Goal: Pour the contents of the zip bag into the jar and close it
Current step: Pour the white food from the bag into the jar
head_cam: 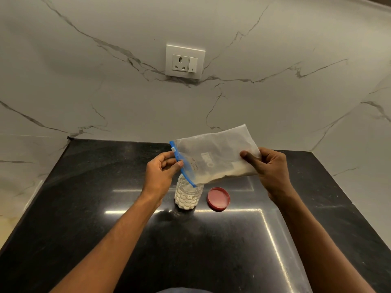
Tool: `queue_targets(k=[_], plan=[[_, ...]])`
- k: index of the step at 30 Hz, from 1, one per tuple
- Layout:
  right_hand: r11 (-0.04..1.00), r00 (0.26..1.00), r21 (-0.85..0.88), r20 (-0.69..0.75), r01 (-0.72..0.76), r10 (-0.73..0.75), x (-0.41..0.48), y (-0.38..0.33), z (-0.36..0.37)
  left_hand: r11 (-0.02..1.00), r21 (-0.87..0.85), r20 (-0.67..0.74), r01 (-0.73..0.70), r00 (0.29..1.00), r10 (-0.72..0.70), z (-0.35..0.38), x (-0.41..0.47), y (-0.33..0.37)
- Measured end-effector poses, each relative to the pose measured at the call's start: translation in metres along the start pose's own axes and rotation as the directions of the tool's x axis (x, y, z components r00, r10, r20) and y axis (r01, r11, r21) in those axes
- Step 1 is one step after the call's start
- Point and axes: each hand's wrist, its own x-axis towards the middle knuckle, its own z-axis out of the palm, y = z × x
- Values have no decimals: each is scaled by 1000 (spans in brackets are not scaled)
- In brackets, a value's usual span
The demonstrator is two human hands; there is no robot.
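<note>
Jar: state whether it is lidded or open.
Open. The jar stands uncapped under the bag; its red lid lies beside it.

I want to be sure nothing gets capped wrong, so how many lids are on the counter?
1. The red lid lies on the black counter, just right of the jar and apart from it. No other lid shows, though the zip bag hides some counter.

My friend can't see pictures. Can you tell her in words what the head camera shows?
Two hands tip a clear zip bag over an open jar on a black counter. The left hand pinches the blue zip end; the right hand lifts the other end. A red lid lies beside the jar.
</note>
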Motion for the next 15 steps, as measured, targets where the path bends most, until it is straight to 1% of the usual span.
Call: queue_targets(k=[2,8,12,14,15], plan=[[1000,1000,-22,16,11,-11,0,0,-1,1000,-1,-3,6,1000,-6,0,0,-1],[999,999,0,29,33,-33,-2,-7,-1,1000,-18,4,6,1000,-6,2,-1,-1],[996,996,-41,33,83,-82,-3,-11,2,999,-36,-9,10,1000,-11,2,0,-1],[995,996,-57,19,84,-83,-3,-11,3,999,-31,-14,12,1000,-12,1,0,-3],[995,996,-55,33,84,-82,-3,-10,4,999,-30,-17,16,1000,-17,1,0,-3]])
